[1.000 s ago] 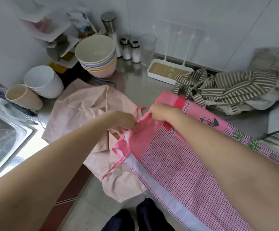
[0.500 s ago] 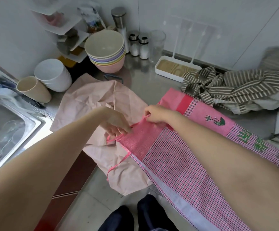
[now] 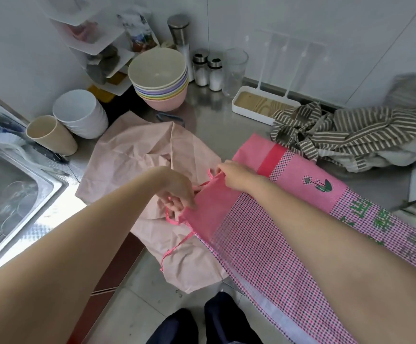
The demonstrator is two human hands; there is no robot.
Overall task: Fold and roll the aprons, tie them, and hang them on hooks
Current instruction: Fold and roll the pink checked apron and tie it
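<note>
A: Leftmost on the steel bench lies the crumpled pale-pink cloth apron; over its right part hovers the left hand, fingers curled, pinching the near corner of the pink checked cotton apron beside its thin pink tie string.

B: And the right hand?

A: It pinches the far corner of that same end. The striped brown-and-cream apron sits bunched farther right.

B: What might go wrong?

A: The loose string could get rolled inside, or the pale apron underneath could drag along, if the corners move unevenly.
</note>
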